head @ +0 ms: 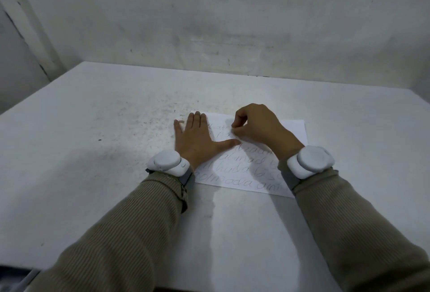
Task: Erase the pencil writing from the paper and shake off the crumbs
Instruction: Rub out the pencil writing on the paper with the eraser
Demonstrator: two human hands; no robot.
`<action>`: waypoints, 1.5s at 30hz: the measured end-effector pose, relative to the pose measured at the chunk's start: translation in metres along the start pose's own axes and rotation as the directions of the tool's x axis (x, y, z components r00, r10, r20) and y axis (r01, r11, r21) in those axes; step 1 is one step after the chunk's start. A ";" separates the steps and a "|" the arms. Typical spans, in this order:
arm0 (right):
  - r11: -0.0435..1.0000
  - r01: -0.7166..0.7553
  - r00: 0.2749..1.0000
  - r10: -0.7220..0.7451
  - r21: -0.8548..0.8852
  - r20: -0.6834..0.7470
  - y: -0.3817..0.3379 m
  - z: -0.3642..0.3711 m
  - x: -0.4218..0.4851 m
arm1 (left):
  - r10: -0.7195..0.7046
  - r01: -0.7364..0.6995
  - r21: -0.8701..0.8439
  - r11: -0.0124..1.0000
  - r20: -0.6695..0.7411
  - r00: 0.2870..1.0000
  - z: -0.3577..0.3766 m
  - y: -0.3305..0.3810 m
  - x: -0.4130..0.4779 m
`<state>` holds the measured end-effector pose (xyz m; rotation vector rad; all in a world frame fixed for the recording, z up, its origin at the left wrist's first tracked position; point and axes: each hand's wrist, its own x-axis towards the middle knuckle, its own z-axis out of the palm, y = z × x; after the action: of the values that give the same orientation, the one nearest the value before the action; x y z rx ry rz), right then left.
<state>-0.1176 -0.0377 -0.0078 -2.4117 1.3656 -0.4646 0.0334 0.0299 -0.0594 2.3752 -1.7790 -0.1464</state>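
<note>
A white sheet of paper (294, 132) lies flat on the table, with several lines of pencil handwriting across it. My left hand (197, 140) presses flat on the sheet's left part, fingers straight and thumb spread to the right. My right hand (256, 124) hovers over the upper lines with its fingers curled and pinched together at the tips, touching the paper; a small eraser seems to sit between them but is mostly hidden. The writing near the fingertips looks fainter than the lower lines.
The white table (104, 152) is speckled with dark crumbs and smudges left of the paper. A stained wall (232, 24) runs close behind the table. White wrist devices sit on both of my wrists.
</note>
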 end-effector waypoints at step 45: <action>0.999 -0.035 0.996 0.032 -0.037 -0.088 0.000 0.005 -0.006 | 0.001 -0.001 -0.007 1.000 -0.012 1.000 0.001 0.000 0.001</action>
<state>-0.1187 -0.0318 -0.0135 -2.4209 1.4619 -0.5460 0.0338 0.0290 -0.0605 2.3650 -1.7710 -0.1375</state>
